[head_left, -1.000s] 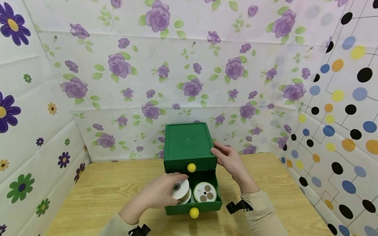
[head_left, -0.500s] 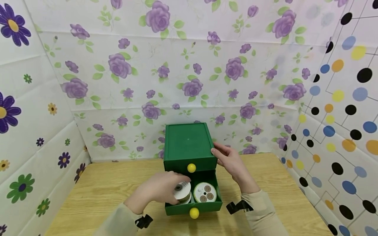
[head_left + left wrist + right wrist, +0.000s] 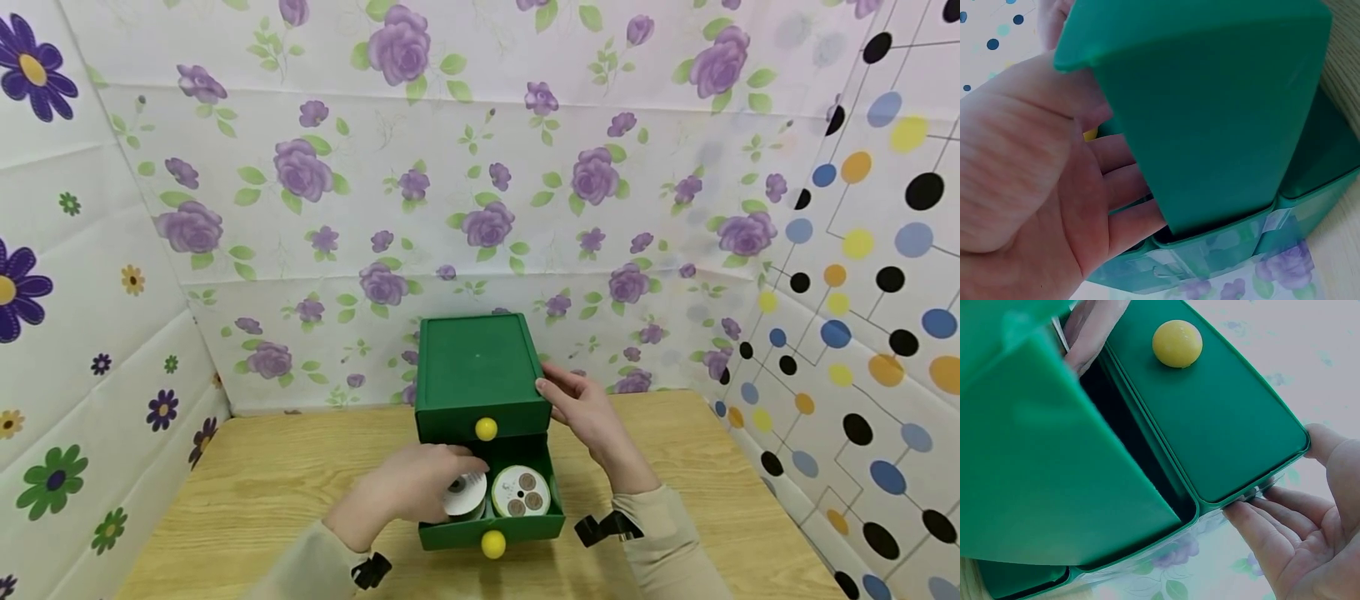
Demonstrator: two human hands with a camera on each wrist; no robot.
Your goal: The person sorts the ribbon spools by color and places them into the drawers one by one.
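A green drawer cabinet [image 3: 478, 362] stands on the table with a middle or lower drawer [image 3: 453, 536] pulled out. In the drawer's left half, my left hand [image 3: 401, 490] grips a white spool [image 3: 467, 498] from above, covering its left side. Beside it in the right half lies another white round spool [image 3: 521, 492] with brown circles on its face. My right hand [image 3: 592, 421] rests against the cabinet's right side, thumb at the top edge, fingers lying fairly straight along the side in the right wrist view. In the left wrist view, the drawer wall [image 3: 1210, 125] hides the spool.
A yellow knob [image 3: 492, 545] sticks out from the open drawer's front. Another yellow knob [image 3: 486, 429] marks the closed drawer above. The wooden table [image 3: 300, 458] extends to both sides, and a floral sheet [image 3: 450, 167] hangs behind the cabinet.
My left hand has shifted slightly right with the spool, which has gone from tilted to lying flatter and deeper in the drawer's left half. The right hand has stayed put.
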